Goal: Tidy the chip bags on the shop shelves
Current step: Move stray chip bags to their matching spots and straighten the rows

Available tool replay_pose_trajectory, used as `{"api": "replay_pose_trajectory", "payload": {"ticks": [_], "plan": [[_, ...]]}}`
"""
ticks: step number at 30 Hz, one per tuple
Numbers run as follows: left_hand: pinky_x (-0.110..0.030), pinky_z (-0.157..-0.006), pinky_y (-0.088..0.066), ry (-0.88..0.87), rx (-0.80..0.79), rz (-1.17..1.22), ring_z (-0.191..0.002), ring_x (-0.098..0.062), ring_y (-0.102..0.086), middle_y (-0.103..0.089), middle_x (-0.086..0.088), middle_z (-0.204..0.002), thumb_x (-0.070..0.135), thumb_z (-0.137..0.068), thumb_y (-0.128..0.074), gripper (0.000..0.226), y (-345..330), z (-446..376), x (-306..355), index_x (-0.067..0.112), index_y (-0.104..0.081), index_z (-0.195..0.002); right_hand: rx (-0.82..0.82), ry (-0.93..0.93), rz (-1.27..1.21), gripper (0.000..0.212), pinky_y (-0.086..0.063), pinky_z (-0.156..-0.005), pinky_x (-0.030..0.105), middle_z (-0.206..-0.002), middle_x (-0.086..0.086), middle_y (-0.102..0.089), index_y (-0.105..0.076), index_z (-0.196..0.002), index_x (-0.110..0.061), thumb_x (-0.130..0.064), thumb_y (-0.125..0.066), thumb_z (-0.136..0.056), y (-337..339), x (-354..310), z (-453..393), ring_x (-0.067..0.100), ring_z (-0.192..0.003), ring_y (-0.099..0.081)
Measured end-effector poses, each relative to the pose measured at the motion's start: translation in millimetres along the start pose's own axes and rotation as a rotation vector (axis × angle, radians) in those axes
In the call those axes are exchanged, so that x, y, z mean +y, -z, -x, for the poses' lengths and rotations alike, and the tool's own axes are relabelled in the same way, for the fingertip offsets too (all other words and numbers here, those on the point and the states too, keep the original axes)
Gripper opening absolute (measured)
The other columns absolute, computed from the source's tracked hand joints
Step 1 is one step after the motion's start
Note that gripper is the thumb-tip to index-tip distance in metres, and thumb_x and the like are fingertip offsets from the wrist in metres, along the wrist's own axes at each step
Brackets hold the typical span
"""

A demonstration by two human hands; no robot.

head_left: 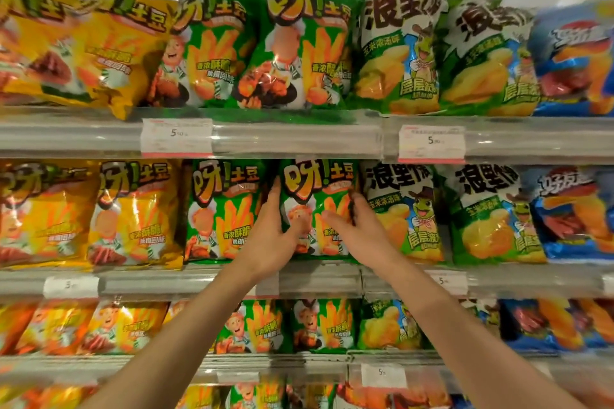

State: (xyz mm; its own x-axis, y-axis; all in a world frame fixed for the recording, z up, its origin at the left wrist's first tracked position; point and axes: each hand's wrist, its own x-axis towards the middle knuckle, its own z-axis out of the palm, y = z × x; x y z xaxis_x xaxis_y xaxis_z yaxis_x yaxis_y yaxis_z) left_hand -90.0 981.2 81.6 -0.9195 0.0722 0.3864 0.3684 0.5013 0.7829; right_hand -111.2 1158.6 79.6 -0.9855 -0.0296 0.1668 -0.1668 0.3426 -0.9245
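Flanking the green bag (317, 206) just under the price tag (176, 137) — upright, long axis vertical — left hand (272, 236) and right hand (360, 229) clasp its edges, equally near.

Both hands hold one green bag (317, 206) on the middle shelf (319, 279). The left hand (272, 232) grips its left edge, thumb on the front; the right hand (358, 226) grips its right edge. Yellow bags (133, 212) stand to the left, blue bags (574, 212) far right.
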Motion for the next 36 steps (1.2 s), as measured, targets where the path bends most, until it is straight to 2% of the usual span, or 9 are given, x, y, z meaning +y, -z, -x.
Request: {"api": "replay_pose_trajectory", "payload": {"ticks": [5,9,11,13,17,21,26,33,36], "plan": [[-0.007,-0.099,-0.021,-0.04,-0.008,-0.114,-0.126,0.008,-0.024,-0.03,0.021,-0.136,0.037,-0.102,-0.052,0.079,-2,8,-4,0.021,0.0,-0.159,-0.07,-0.026,0.009,0.038,-0.049,-0.107,0.039,-0.117,-0.022,-0.065,-0.049,-0.125,-0.038,-0.043,-0.068,-0.093,5,6,4,0.006,-0.115,-0.062],[-0.014,-0.101,-0.025,-0.05,0.002,-0.216,-0.14,-0.009,-0.03,-0.033,-0.002,-0.156,0.042,-0.101,-0.051,0.08,2,8,-3,0.017,-0.003,-0.16,-0.062,0.021,0.018,0.043,-0.049,-0.098,0.028,-0.105,-0.03,-0.058,-0.047,-0.132,-0.032,-0.036,-0.068,-0.095,9,-5,9,-0.001,-0.107,-0.061],[-0.024,-0.109,-0.028,-0.113,0.058,-0.316,-0.144,-0.018,-0.029,-0.028,-0.006,-0.158,0.043,-0.1,-0.052,0.076,7,12,-7,0.018,-0.012,-0.159,-0.023,0.098,0.089,0.063,-0.048,-0.101,0.03,-0.115,-0.024,-0.057,-0.034,-0.148,-0.027,-0.038,-0.067,-0.095,12,-8,12,-0.002,-0.109,-0.058],[-0.032,-0.112,-0.033,-0.236,0.154,-0.44,-0.142,-0.023,-0.033,-0.035,-0.009,-0.153,0.036,-0.099,-0.057,0.065,15,17,-8,0.016,-0.029,-0.154,0.084,0.222,0.262,0.074,-0.046,-0.109,0.038,-0.141,-0.007,-0.05,-0.024,-0.154,-0.026,-0.048,-0.063,-0.094,12,-9,13,0.014,-0.129,-0.053],[-0.044,-0.095,-0.046,-0.41,0.338,-0.686,-0.124,-0.033,-0.049,-0.053,-0.016,-0.135,0.023,-0.094,-0.061,0.044,39,13,-18,0.007,-0.055,-0.135,0.286,0.449,0.735,0.081,-0.021,-0.124,0.05,-0.168,0.015,-0.012,-0.012,-0.16,-0.017,-0.058,-0.044,-0.098,-5,-15,16,0.031,-0.155,-0.013],[-0.049,-0.105,-0.037,-0.312,0.349,-0.86,-0.132,-0.036,-0.043,-0.042,-0.017,-0.149,0.036,-0.098,-0.047,0.046,60,5,-46,0.012,-0.05,-0.137,0.294,0.579,1.051,0.081,-0.011,-0.122,0.062,-0.169,0.019,-0.005,-0.01,-0.162,-0.018,-0.063,-0.033,-0.099,-42,-18,10,0.035,-0.156,-0.004],[-0.051,-0.122,-0.017,-0.295,0.302,-0.918,-0.154,-0.028,-0.013,-0.017,-0.013,-0.166,0.045,-0.103,-0.034,0.059,61,2,-71,0.018,-0.032,-0.155,0.268,0.598,1.175,0.087,-0.008,-0.119,0.067,-0.169,0.017,0.002,-0.003,-0.163,-0.019,-0.07,-0.029,-0.097,-52,-7,-3,0.033,-0.157,-0.001],[-0.054,-0.121,-0.014,-0.27,0.318,-0.899,-0.154,-0.03,-0.011,-0.013,-0.015,-0.166,0.044,-0.102,-0.033,0.059,53,-3,-76,0.018,-0.031,-0.155,0.247,0.618,1.134,0.085,-0.001,-0.122,0.063,-0.17,0.014,0.004,-0.004,-0.163,-0.021,-0.069,-0.029,-0.098,-57,-5,-7,0.03,-0.157,0.003],[-0.054,-0.12,-0.016,-0.262,0.337,-0.874,-0.149,-0.035,-0.023,-0.024,-0.018,-0.162,0.042,-0.1,-0.037,0.056,53,-4,-73,0.017,-0.038,-0.15,0.198,0.627,1.056,0.078,0.002,-0.123,0.061,-0.17,0.01,0.01,-0.001,-0.163,-0.025,-0.064,-0.026,-0.101,-51,-7,-7,0.025,-0.157,0.011]]}}
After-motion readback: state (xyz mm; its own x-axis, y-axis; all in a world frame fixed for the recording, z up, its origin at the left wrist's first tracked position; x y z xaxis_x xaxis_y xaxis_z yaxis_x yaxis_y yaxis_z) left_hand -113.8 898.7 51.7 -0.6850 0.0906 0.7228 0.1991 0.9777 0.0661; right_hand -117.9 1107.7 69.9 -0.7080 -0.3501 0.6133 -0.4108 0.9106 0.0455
